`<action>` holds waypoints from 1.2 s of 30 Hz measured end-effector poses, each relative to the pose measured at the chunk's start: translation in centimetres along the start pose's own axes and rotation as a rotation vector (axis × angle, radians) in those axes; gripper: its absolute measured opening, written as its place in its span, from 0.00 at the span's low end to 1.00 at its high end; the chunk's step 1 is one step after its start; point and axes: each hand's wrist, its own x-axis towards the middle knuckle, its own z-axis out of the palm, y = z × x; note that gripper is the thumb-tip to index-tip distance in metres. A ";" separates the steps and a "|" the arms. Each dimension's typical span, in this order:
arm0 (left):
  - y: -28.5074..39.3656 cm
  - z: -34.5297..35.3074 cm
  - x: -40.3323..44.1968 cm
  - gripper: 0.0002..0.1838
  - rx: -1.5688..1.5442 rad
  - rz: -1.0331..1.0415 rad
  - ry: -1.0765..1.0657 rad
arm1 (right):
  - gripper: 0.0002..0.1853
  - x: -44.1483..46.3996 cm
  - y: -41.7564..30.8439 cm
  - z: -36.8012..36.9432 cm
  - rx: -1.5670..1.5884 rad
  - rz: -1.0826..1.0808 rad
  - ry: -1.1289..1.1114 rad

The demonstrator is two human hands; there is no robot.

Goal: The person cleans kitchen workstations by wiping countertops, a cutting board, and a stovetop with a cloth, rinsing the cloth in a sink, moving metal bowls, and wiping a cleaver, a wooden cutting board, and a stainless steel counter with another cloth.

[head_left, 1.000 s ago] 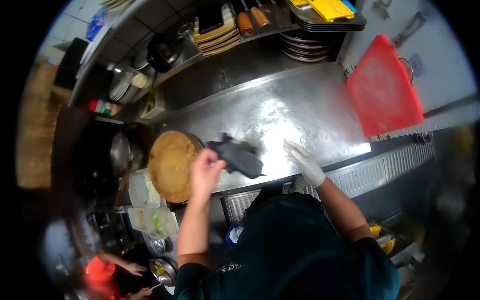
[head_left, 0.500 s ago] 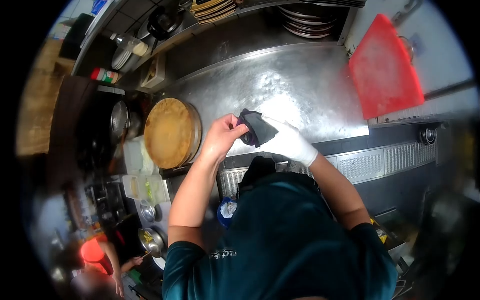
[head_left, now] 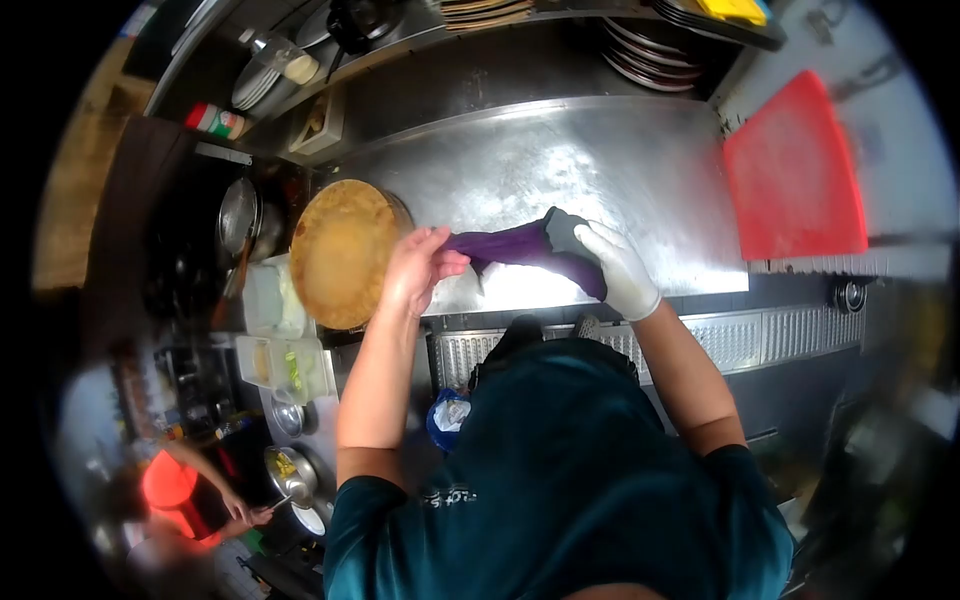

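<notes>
Between my hands, above the steel counter, is a stretched piece of soft purple-and-dark-grey cloth [head_left: 505, 257], sleeve-like in shape. My left hand [head_left: 418, 268] is bare, its fingers closed on the narrow purple end. My right hand [head_left: 622, 272] wears a white glove and grips the wider end, where the dark grey part folds over the purple. The right fingertips are partly hidden behind the cloth. Close to my left hand stands a thick round wooden chopping block [head_left: 345, 255].
The steel counter [head_left: 660, 180] carries a red cutting board [head_left: 795, 170] leaning at its right. Plates [head_left: 650, 55] sit on the shelf above. Clear food containers [head_left: 290, 367] and metal bowls are at lower left. A co-worker in an orange top [head_left: 170, 485] holds a utensil over a pan.
The cloth, bunched up before, is now drawn out lengthwise, showing its purple part. My hands have moved apart, left hand leftward and right hand rightward.
</notes>
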 end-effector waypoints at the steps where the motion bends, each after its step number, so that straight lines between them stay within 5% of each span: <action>1: 0.7 -0.3 0.0 0.10 -0.099 0.027 0.019 | 0.15 0.5 -0.8 1.3 -0.117 -0.046 -0.042; 2: 1.8 -0.8 -0.4 0.10 -0.247 0.107 0.034 | 0.14 1.0 -1.5 2.5 -0.232 -0.097 -0.080; 3: 1.5 -2.4 -0.5 0.14 -0.347 0.275 0.077 | 0.12 1.8 -3.7 5.9 0.005 -0.012 -0.093; 5: 2.1 -1.9 -2.6 0.21 -0.726 0.567 0.064 | 0.10 4.9 -6.0 9.2 -0.627 -0.611 -0.425; 7: -1.8 -4.1 -0.9 0.19 -0.608 0.496 -0.014 | 0.13 6.8 -7.1 13.9 -0.771 -0.949 -0.492; 8: -4.5 -5.8 1.1 0.16 -0.493 0.492 -0.010 | 0.13 8.1 -6.1 15.7 -0.831 -0.941 -0.534; 9: -7.2 -7.6 3.1 0.13 -0.379 0.490 -0.006 | 0.14 9.2 -5.1 16.8 -0.891 -0.928 -0.580; 10: -4.8 -6.4 3.9 0.13 0.031 0.548 0.061 | 0.16 10.1 -4.7 17.4 -1.088 -0.650 -0.725; 13: 4.1 -1.9 6.9 0.14 1.276 0.610 0.256 | 0.20 13.7 -2.8 16.2 -0.960 -0.689 -0.495; 14: 5.3 -1.8 8.5 0.14 1.696 0.586 0.315 | 0.19 13.8 -3.2 14.4 -0.992 -0.441 -0.422; 15: 5.6 -2.6 9.9 0.14 1.710 0.621 0.350 | 0.17 13.2 0.1 10.6 -1.100 -0.524 -0.148; 18: 5.5 -7.2 16.4 0.15 1.582 0.719 0.452 | 0.18 11.7 5.6 1.0 -1.177 -0.149 0.274; 21: 6.0 -12.3 24.9 0.16 1.612 0.777 0.509 | 0.28 6.2 10.4 -8.8 -1.169 -0.043 0.743; 23: 6.3 -15.2 31.4 0.16 1.703 0.794 0.526 | 0.36 2.8 13.1 -15.7 -1.539 -0.165 0.909; 28: 5.7 -19.5 47.1 0.18 2.057 0.768 0.567 | 0.42 0.1 18.2 -23.0 -1.616 0.160 1.035; 29: 6.6 -15.3 47.4 0.20 2.261 0.356 0.687 | 0.42 0.1 18.7 -23.5 -1.622 0.200 1.046; 31: 7.5 -14.9 49.5 0.32 2.192 0.518 0.530 | 0.43 1.0 18.1 -23.0 -1.632 0.228 1.073; 34: 8.8 -20.8 60.1 0.32 2.086 0.887 0.268 | 0.45 1.4 17.0 -21.7 -1.590 0.277 1.093; 36: 7.8 -19.8 64.6 0.31 2.187 0.869 0.082 | 0.45 1.7 16.3 -21.5 -1.575 0.296 1.097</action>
